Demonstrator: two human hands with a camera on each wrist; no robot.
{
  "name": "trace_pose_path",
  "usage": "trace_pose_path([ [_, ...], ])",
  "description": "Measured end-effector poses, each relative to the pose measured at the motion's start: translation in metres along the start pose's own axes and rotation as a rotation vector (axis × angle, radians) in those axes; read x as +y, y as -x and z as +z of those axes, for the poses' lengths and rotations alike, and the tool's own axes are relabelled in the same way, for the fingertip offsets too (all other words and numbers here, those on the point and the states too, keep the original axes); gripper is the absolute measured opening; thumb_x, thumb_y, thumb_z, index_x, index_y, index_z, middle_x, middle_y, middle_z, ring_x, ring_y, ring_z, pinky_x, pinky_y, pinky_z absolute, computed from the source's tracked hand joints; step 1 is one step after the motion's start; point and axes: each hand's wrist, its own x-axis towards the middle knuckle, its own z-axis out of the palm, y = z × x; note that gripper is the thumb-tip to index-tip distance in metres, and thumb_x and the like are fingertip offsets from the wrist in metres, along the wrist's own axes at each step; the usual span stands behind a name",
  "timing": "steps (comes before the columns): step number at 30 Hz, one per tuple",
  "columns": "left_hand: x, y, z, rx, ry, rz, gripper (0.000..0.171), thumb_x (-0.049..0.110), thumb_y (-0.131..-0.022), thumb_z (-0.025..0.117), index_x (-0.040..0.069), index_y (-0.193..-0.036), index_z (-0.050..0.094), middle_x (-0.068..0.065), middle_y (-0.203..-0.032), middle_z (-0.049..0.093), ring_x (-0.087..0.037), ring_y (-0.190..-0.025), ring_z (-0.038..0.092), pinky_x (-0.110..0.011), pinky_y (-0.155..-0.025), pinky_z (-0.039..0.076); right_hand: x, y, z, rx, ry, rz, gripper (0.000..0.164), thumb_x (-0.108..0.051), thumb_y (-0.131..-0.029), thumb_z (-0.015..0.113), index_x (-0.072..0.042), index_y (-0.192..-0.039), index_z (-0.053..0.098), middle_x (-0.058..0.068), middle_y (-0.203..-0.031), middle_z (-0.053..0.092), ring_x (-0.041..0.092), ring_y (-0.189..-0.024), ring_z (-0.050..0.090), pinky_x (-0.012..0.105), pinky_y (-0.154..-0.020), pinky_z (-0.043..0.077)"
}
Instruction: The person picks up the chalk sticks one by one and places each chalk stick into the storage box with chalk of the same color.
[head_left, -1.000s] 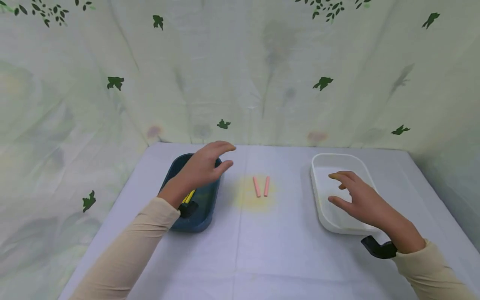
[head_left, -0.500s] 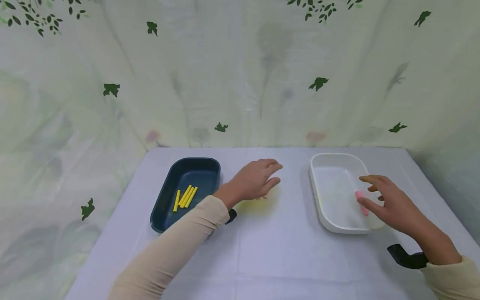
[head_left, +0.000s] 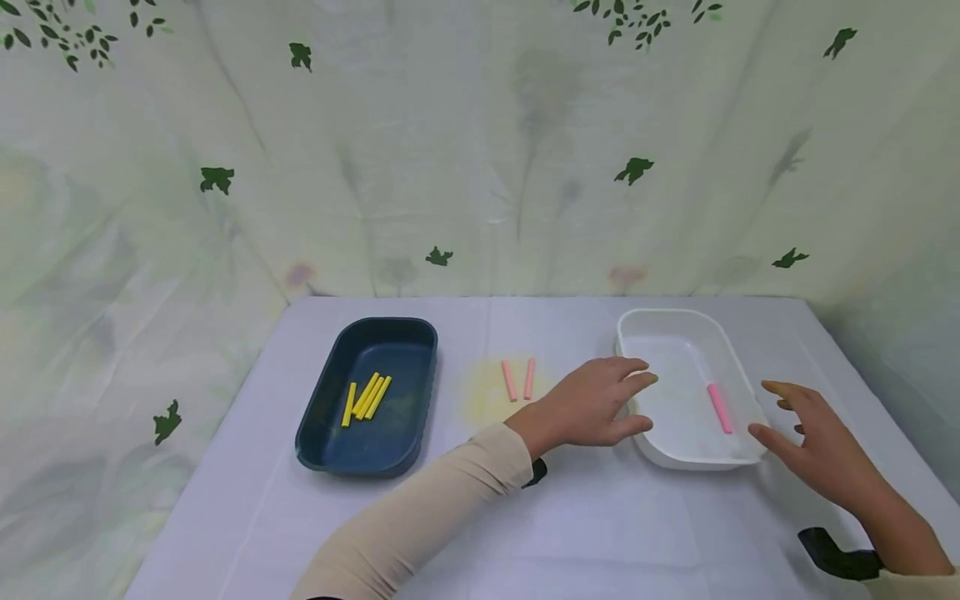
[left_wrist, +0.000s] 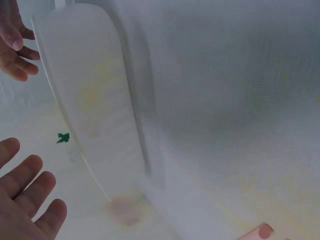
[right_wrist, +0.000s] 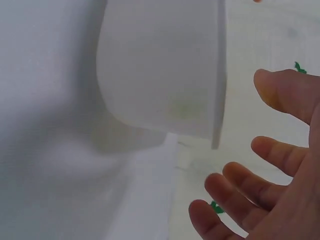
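My left hand [head_left: 592,404] hovers at the left rim of the white tray [head_left: 667,350], thumb and fingers spread with nothing in them. On the tray's other side my right hand [head_left: 832,450] is also empty, its fingers loosely bent beside the right rim. A bright pink chalk stick [head_left: 720,408] lies inside the tray towards the right. Both wrist views show the tray's outer wall [left_wrist: 90,90] and parted fingers. Two paler pink chalks [head_left: 509,381] lie on the cloth left of my left hand; the end of one chalk [left_wrist: 265,231] shows in the left wrist view.
A dark blue tray [head_left: 405,433] stands at the left with several yellow chalks [head_left: 378,398] in it. Yellow dust stains the white tablecloth [head_left: 483,408] around the paler pink chalks. A leaf-printed curtain [head_left: 450,150] rises behind the table.
My left hand has swept right from over the blue tray, past the two pale chalks, to the white tray. My right hand has drawn back to the right, uncovering the pink chalk in the tray.
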Motion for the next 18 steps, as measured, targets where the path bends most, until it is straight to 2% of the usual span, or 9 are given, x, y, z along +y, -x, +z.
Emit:
trace_pose_path([
  [8,0.000,-0.001,0.003,-0.009,0.022,-0.023,0.061,0.051,-0.098,0.053,0.014,-0.146,0.047,-0.006,-0.150,0.050,-0.017,-0.137,0.051,-0.030,-0.113,0.040,0.004,0.002,0.008,-0.157,-0.103,0.069,0.094,-0.031,-0.090,0.073,0.007,-0.153,0.015,0.039,-0.146,0.028,0.056,-0.116,0.047,0.060,-0.081,0.055],
  [9,-0.001,-0.001,0.004,-0.012,0.027,-0.027,0.061,0.051,-0.098,0.053,0.014,-0.146,0.047,-0.006,-0.150,0.050,-0.018,-0.137,0.051,-0.030,-0.113,0.040,0.005,0.002,0.009,-0.178,-0.122,0.086,0.097,-0.032,-0.089,0.073,0.006,-0.154,0.012,0.040,-0.147,0.026,0.057,-0.116,0.046,0.061,-0.082,0.054],
  [13,-0.002,-0.002,0.005,-0.025,0.061,-0.046,0.061,0.051,-0.098,0.053,0.015,-0.147,0.047,-0.006,-0.151,0.049,-0.018,-0.138,0.050,-0.030,-0.114,0.039,0.008,0.000,0.013,-0.215,-0.178,0.114,0.104,-0.034,-0.087,0.075,0.003,-0.156,0.007,0.040,-0.149,0.025,0.058,-0.115,0.048,0.056,-0.076,0.057],
  [18,0.000,-0.002,0.005,-0.018,0.093,-0.044,0.061,0.051,-0.097,0.054,0.015,-0.146,0.048,-0.006,-0.151,0.049,-0.018,-0.137,0.050,-0.030,-0.114,0.039,0.011,0.000,0.012,-0.242,-0.184,0.113,0.105,-0.035,-0.086,0.075,0.003,-0.157,0.007,0.040,-0.149,0.026,0.059,-0.111,0.054,0.055,-0.073,0.058],
])
